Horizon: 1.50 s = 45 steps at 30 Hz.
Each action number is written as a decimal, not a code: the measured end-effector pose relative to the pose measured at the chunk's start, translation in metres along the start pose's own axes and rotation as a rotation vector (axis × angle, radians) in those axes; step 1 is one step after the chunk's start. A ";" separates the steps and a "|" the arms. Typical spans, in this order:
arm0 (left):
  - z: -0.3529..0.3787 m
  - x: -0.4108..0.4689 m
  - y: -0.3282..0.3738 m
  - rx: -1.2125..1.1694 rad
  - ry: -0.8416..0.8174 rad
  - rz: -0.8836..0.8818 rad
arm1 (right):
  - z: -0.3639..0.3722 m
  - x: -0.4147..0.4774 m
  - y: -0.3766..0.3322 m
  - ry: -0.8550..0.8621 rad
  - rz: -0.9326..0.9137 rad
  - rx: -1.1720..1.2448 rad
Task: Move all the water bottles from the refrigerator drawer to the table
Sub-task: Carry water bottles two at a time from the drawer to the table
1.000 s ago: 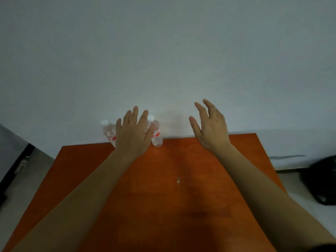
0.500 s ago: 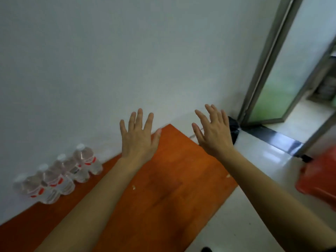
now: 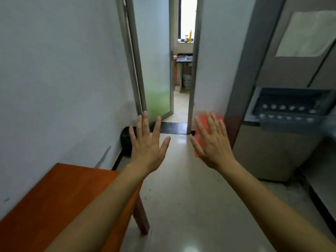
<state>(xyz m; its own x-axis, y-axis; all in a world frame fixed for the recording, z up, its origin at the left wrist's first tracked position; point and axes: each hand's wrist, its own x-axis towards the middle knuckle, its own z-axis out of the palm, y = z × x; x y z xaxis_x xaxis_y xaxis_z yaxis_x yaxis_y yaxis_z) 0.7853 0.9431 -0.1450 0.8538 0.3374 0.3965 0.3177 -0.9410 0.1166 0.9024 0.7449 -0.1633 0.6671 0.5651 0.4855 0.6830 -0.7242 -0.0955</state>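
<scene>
Left hand [image 3: 148,144]: held out above the floor [image 3: 181,197] just past the far right corner of the tabletop [image 3: 54,206]; back up, fingers straight and spread wide, thumb out to the right; holding nothing.
Right hand [image 3: 211,142]: level with the left and near it; back up, fingers straight and fanned, tilted a little leftward; also holding nothing.
Forearms: both stretched forward from the near edge, the left one crossing the right edge of the tabletop.
Water bottles [image 3: 282,107]: far right, inside the open drawer [image 3: 287,124] of the refrigerator [image 3: 269,153], well apart from both hands.
Bottle direction: white caps up in two rows running left to right, so long axis upright; bodies hidden below the drawer rim, and blurred.
Tabletop: orange, near left, set against the white wall [image 3: 54,88], one leg showing at the right corner.
Behind the right hand: a red thing [image 3: 201,119] on the floor beside the refrigerator, mostly covered; cannot tell what.
Beyond the left hand: a black bag [image 3: 125,140] at the foot of the wall, then a glass door [image 3: 158,99] standing open.
Changed from half a second ago: view swung to the right; the four bottles lying on the tabletop by the wall now out of frame, most of the tabletop gone with them; refrigerator and drawer newly in view; hands spread and bare as before, in much the same place.
</scene>
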 end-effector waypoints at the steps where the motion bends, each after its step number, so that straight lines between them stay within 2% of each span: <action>1: 0.011 0.010 0.027 -0.004 -0.016 0.036 | -0.005 -0.008 0.029 0.007 0.026 -0.015; 9: 0.098 0.079 0.256 -0.034 -0.138 0.224 | -0.043 -0.066 0.275 -0.005 0.293 -0.161; 15: 0.145 0.115 0.373 -0.073 -0.200 0.367 | -0.049 -0.086 0.390 -0.042 0.446 -0.182; 24: 0.244 0.212 0.462 -0.126 -0.315 0.458 | 0.007 -0.055 0.510 -0.127 0.519 -0.165; 34: 0.350 0.381 0.553 -0.177 -0.447 0.598 | 0.053 0.056 0.664 -0.253 0.636 -0.170; 45: 0.455 0.476 0.628 -0.232 -0.580 0.520 | 0.119 0.119 0.799 -0.376 0.619 -0.097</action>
<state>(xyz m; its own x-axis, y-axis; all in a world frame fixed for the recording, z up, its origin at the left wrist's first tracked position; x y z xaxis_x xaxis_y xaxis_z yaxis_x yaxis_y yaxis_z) 1.5783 0.5248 -0.2972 0.9667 -0.2444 -0.0760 -0.2176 -0.9412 0.2583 1.5626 0.2808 -0.2855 0.9915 0.1254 0.0342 0.1294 -0.9770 -0.1694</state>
